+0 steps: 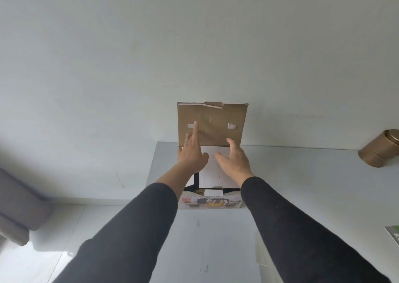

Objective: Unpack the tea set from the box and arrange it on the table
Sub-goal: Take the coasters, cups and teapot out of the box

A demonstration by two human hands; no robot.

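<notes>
Brown corrugated-cardboard box lid (212, 124), matt, torn at top edge. White paper insert (210, 170), smooth. Glossy white bench (302, 185). Brass-coloured metal round tin (380, 149), satin sheen. Black cloth sleeves (133, 235), matt.

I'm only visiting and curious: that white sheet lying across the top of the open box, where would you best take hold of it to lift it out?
Probably at the near edge of the white cardboard insert, where a small tab sticks up, coming from the person's own side. The upright brown cardboard lid blocks the far side, and the left hand and right hand hover open above it.
</notes>
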